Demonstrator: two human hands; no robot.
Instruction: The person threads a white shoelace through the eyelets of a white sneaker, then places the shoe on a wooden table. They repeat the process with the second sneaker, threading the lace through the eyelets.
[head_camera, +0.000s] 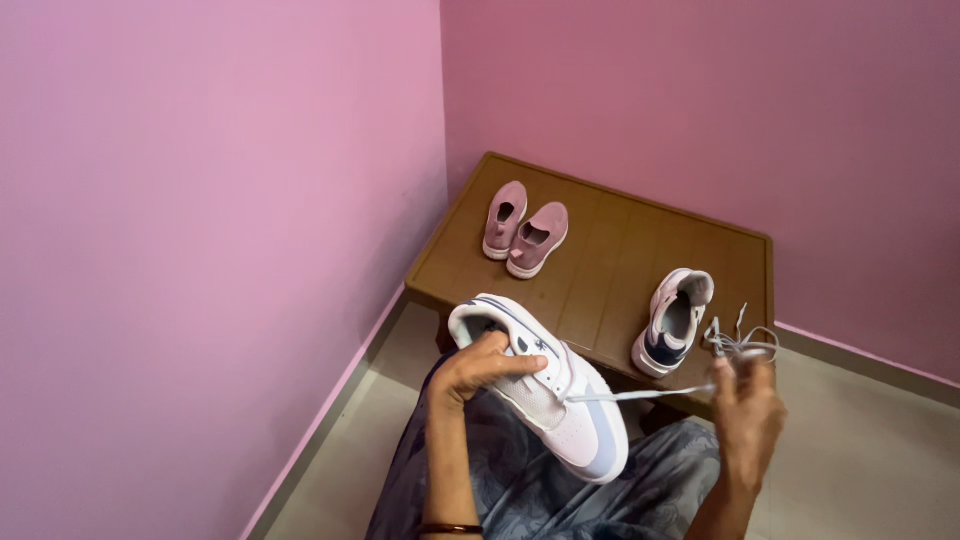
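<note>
Left hand (480, 368) grip closed over white sneaker (545, 400) on lap, toe pointing lower right; lace (640, 394) runs taut rightward to right hand (748, 410), pinched with bunched slack, beside the table (600, 260).

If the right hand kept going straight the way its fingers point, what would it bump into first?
Probably the white shoe on the wooden table. The right hand, pinching a lace, points up and away toward it, though depth is hard to judge from one view.
</note>
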